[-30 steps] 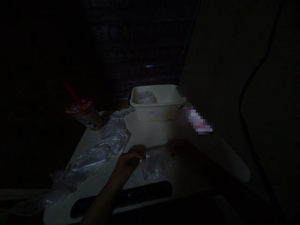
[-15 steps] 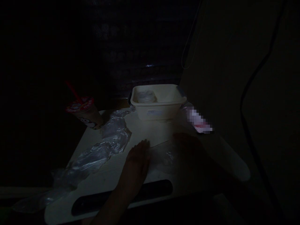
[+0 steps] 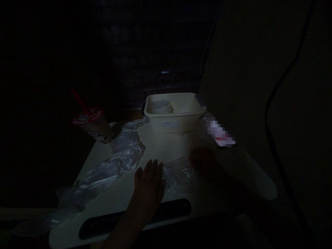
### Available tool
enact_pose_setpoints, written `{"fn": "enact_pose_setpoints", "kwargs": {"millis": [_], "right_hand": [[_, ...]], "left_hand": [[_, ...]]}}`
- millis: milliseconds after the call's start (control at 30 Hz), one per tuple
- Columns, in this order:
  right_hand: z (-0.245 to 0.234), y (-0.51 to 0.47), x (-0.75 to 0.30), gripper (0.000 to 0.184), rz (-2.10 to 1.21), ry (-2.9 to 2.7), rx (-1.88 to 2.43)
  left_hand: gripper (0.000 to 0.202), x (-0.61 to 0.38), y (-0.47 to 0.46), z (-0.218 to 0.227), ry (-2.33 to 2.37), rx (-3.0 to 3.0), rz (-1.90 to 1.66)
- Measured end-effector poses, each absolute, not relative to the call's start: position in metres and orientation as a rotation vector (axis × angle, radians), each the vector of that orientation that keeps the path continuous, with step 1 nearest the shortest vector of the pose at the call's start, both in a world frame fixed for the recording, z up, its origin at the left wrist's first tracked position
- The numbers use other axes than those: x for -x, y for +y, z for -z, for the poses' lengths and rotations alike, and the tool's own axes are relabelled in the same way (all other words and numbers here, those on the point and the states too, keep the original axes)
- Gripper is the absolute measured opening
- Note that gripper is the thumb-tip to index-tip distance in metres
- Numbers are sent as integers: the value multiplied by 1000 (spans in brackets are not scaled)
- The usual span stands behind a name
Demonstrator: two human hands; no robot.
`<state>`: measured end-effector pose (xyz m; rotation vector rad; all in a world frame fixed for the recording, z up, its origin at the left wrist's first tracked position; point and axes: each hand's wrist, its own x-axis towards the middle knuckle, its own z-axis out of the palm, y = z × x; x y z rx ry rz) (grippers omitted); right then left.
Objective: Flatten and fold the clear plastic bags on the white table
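Observation:
A clear plastic bag (image 3: pixel 176 174) lies spread on the small white table between my hands, its surface creased. My left hand (image 3: pixel 149 180) rests palm down at the bag's left edge, with the fingers stretched out and slightly apart. At the upper right corner of the bag is my right hand (image 3: pixel 204 160), in deep shadow. Its fingers look curled and closed at the bag's edge, though the fingertips are hard to make out.
Behind the hands stands a cream plastic bin (image 3: pixel 173 122) holding clear round containers (image 3: pixel 161 106). Crumpled plastic wrap (image 3: pixel 103 173) stretches along the table's left side, beside a drink cup (image 3: pixel 97 128) with a red straw. A pinkish packet (image 3: pixel 220 134), partly pixelated, lies right of the bin.
My left hand has shifted slightly down and left, and its fingers have spread. My right hand has moved slightly left, less blurred now. The bag's upper edge lies a little differently.

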<state>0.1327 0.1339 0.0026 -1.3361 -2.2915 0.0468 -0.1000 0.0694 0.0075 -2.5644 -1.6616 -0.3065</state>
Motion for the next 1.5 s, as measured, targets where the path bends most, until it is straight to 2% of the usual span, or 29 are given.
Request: {"fn": "enact_pose_setpoints", "kwargs": {"millis": [400,767,1000,1333,1500], "right_hand": [[-6,139,-135,18,-109,-2300,1303],[-7,127,-110,28,61,-2325,1376],[2,132,-119,41,13,-2280,1376],[4,129,-98,41,237,-2283,1680],[3,135,-108,42,179,-2286,1716]], "left_hand": [[48,109,69,-12,-1568,2677,122],[49,109,68,-12,-1534,2672,97],[50,109,67,-13,-1538,2665,83],[50,109,68,-13,-1525,2657,90],[53,110,68,-9,-1538,2632,87]]}}
